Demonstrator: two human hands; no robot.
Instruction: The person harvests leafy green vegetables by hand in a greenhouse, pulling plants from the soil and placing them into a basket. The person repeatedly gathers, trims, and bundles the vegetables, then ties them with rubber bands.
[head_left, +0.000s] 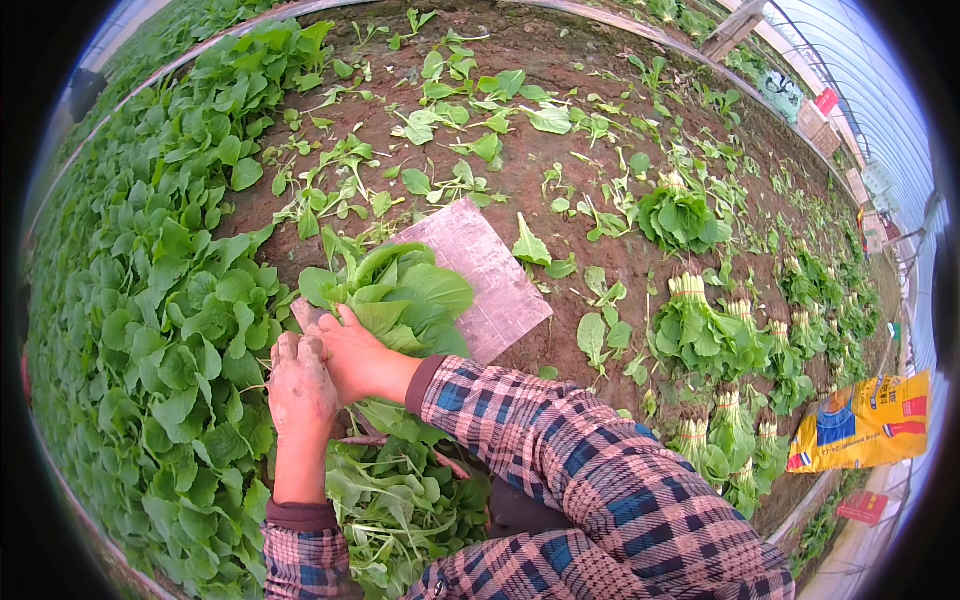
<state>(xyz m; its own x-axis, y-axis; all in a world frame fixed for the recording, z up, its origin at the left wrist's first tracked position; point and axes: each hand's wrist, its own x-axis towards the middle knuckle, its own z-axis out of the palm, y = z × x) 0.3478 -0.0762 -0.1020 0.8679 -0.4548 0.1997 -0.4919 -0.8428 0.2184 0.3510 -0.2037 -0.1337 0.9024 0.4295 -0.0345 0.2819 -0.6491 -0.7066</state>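
Observation:
My right hand (360, 358) grips a bunch of leafy greens (420, 300) near its stem end, with its broad leaves spreading away to the right. Pressed against it, my left hand (302, 386) has soil on its curled fingers and closes around the same end. The stems themselves are hidden by both hands. Partly under the leaves, a flat pinkish board (495, 289) lies on the soil. Loose greens (405, 502) are heaped below my forearms, close to my body.
A dense bed of growing greens (180, 345) fills the left side. Loose leaves (551, 120) litter the bare soil (525, 180) ahead. Several banded bunches (690, 315) stand leaves down at the right, near a yellow printed bag (862, 424). A wooden post (735, 30) rises at the upper right.

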